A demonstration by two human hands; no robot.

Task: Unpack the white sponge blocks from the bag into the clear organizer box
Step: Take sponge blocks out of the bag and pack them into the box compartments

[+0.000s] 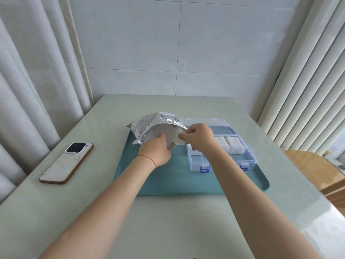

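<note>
My left hand (158, 149) reaches into the foil bag (149, 126) mouth, fingers hidden, grip unclear. My right hand (198, 136) pinches the bag's rim open at 3 o'clock. A white sponge block (174, 138) shows at the opening. The clear organizer box (222, 144), right of the bag, already holds several blocks (234, 143); front compartments empty, so partway done.

One bag (149, 126), one organizer box (248, 156), one tray (168, 184), one phone (67, 162), two hands (158, 152).

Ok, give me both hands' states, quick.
Left hand: reaching into the bag; fingers hidden, so its grip cannot be told.
Right hand: pinching the bag's upper edge, holding the mouth open.
</note>
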